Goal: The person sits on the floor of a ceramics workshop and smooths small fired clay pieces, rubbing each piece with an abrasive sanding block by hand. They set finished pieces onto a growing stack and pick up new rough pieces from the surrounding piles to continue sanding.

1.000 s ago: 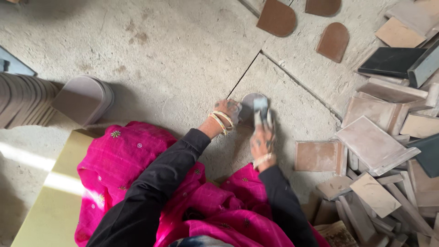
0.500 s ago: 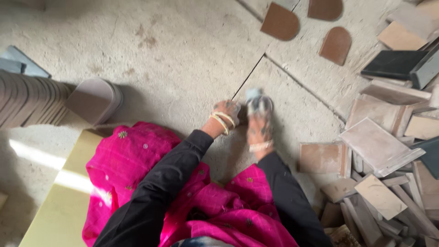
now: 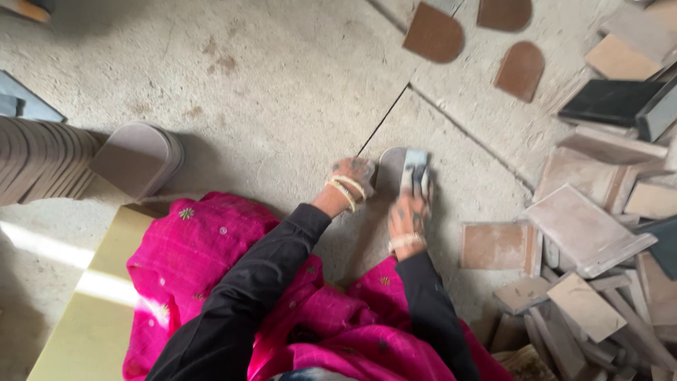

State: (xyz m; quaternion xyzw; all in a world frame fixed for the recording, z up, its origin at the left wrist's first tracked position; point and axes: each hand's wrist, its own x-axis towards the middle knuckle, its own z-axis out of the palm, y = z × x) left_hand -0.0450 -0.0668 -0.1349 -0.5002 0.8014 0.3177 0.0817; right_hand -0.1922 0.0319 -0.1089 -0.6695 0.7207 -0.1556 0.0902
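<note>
An arch-shaped brown tile piece (image 3: pixel 390 169) lies flat on the concrete floor in front of me. My left hand (image 3: pixel 352 178), with bangles at the wrist, presses on its left edge. My right hand (image 3: pixel 409 212) is closed around a small grey rubbing block (image 3: pixel 417 171) that rests on the tile's right side. Both hands are dusty and both sleeves are black, over a pink garment (image 3: pixel 211 282) spread across my lap.
A row of stacked arch-shaped tiles (image 3: pixel 134 159) lies at the left. Three more arch pieces (image 3: pixel 434 32) rest at the top. A heap of square tile offcuts (image 3: pixel 585 233) fills the right. A yellow board (image 3: pixel 84 331) is at the lower left.
My right hand has slid the rubbing block up and down over the tile. My left hand has stayed on the tile's edge. The view shifted slightly.
</note>
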